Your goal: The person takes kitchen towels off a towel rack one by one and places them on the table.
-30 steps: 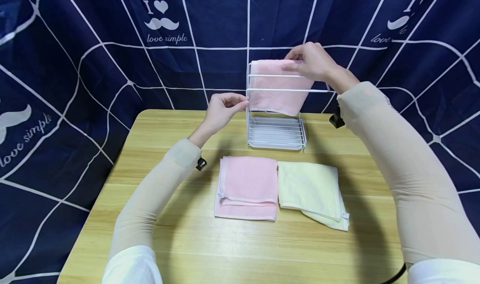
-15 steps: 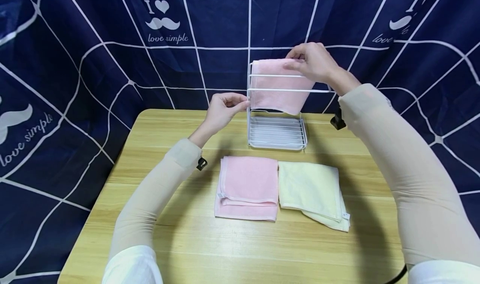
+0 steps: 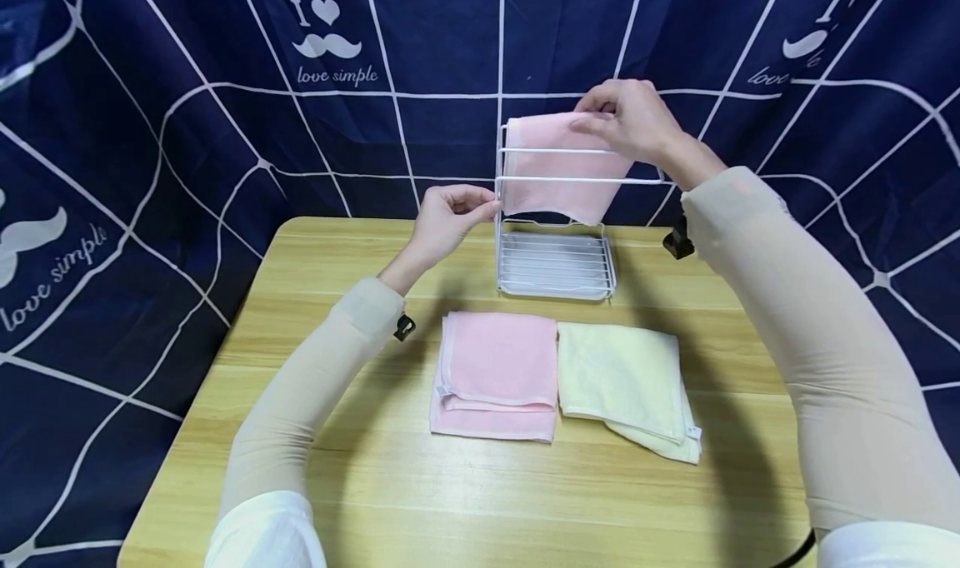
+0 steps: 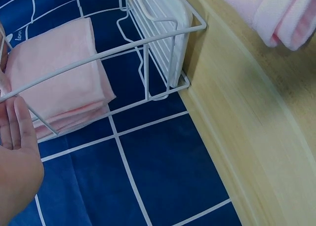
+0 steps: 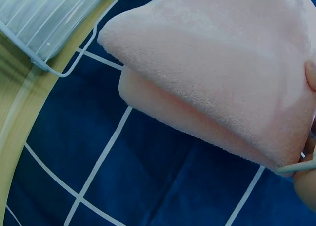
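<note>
A white wire rack (image 3: pixel 581 181) stands at the table's back edge, with a slatted tray (image 3: pixel 555 264) at its base. A folded pink towel (image 3: pixel 558 164) hangs over the rack's upper bars. My right hand (image 3: pixel 637 122) pinches this towel near its top right corner, thumb in front. In the right wrist view the towel (image 5: pixel 212 63) droops in two layers, and only bits of the fingers show at the right edge. My left hand (image 3: pixel 450 218) pinches the rack's left upright between thumb and fingers. In the left wrist view its fingers (image 4: pixel 19 122) lie against the wire.
On the wooden table (image 3: pixel 375 485), a second folded pink towel (image 3: pixel 498 360) lies in front of the rack. A folded yellow towel (image 3: pixel 622 376) lies beside it on the right. A blue curtain with white lines (image 3: pixel 442 35) hangs close behind the table.
My right hand has risen slightly, lifting the hanging pink towel so its lower edge sits a little higher. My left hand keeps its place on the rack.
</note>
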The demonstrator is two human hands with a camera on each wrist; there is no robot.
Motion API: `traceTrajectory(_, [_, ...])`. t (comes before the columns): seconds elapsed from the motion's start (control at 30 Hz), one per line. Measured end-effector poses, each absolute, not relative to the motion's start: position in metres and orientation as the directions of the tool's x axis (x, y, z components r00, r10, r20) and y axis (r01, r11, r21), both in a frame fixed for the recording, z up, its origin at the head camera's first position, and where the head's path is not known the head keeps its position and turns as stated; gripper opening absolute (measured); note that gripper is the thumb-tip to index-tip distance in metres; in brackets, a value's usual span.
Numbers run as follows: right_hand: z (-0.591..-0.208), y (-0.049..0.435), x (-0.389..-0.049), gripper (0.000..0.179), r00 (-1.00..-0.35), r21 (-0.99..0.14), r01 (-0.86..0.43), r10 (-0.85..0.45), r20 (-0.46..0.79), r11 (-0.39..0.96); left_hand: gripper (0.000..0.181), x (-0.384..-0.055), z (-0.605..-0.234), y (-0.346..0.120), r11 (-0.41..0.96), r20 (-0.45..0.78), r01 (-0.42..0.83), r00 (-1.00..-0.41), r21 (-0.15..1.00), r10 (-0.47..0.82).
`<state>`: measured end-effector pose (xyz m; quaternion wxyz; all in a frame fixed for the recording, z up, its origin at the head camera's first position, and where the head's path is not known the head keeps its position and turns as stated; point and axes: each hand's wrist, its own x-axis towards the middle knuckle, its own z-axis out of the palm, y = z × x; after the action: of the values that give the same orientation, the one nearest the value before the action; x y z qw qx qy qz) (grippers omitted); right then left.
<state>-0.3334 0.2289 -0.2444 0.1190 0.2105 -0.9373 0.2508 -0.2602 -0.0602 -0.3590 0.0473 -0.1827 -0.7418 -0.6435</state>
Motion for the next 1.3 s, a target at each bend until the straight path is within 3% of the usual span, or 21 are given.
traceTrajectory(0.4, [-0.227, 0.237, -0.328, 0.032, -0.897, -0.463, -0.423, -0.288, 0.335, 0.779, 0.013, -0.260, -0.359, -0.059, 0.109, 0.306, 0.332, -0.930, 0.937, 0.205])
traceTrajectory(1.03, [-0.203, 0.245, -0.309, 0.029, -0.808, -0.442, -0.535, -0.283, 0.517, 0.720, 0.014, -0.261, -0.358, -0.060, 0.098, 0.318, 0.342, -0.926, 0.934, 0.205])
traceTrajectory(1.2, [-0.201, 0.249, -0.303, 0.023, -0.800, -0.475, -0.543, -0.255, 0.543, 0.692, 0.013, -0.261, -0.358, -0.060, 0.103, 0.318, 0.344, -0.926, 0.933, 0.205])
traceTrajectory(1.3, [-0.200, 0.251, -0.301, 0.010, -0.793, -0.486, -0.549, -0.241, 0.559, 0.680, 0.013, -0.261, -0.358, -0.060, 0.101, 0.317, 0.342, -0.926, 0.934, 0.204])
